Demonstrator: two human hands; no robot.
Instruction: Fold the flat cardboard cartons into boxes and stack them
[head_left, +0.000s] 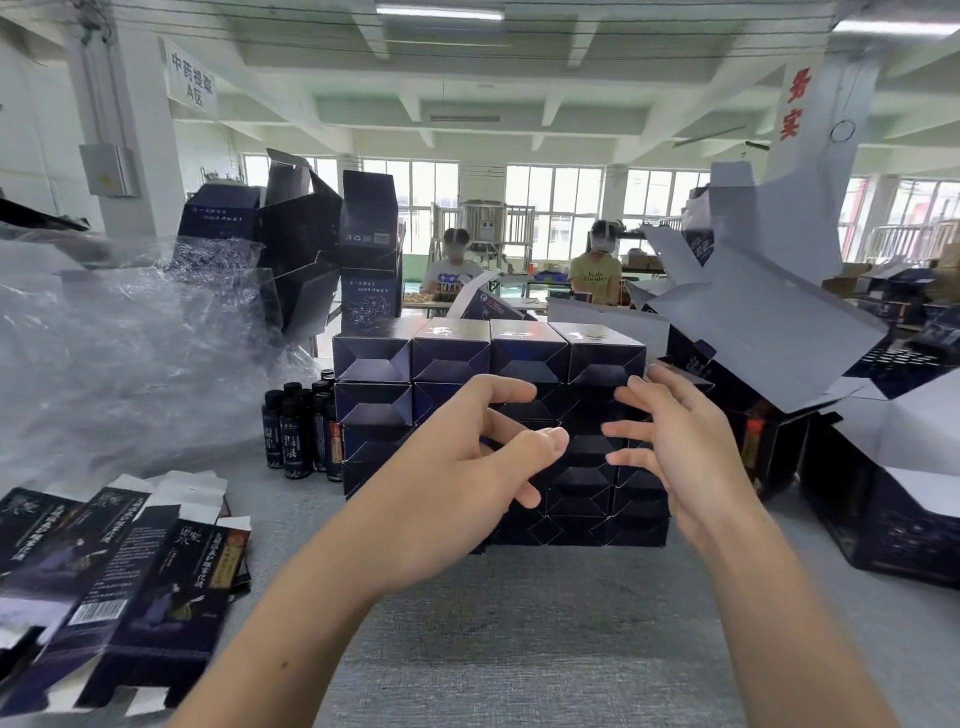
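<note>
Here, the left hand (467, 467) and right hand (675, 447) hover with fingers spread, holding nothing, before the stack of folded boxes (488, 364) on the tabletop (519, 623). Stacking appears complete; the next move calls for taking a flat carton (119, 582) from the left.
</note>
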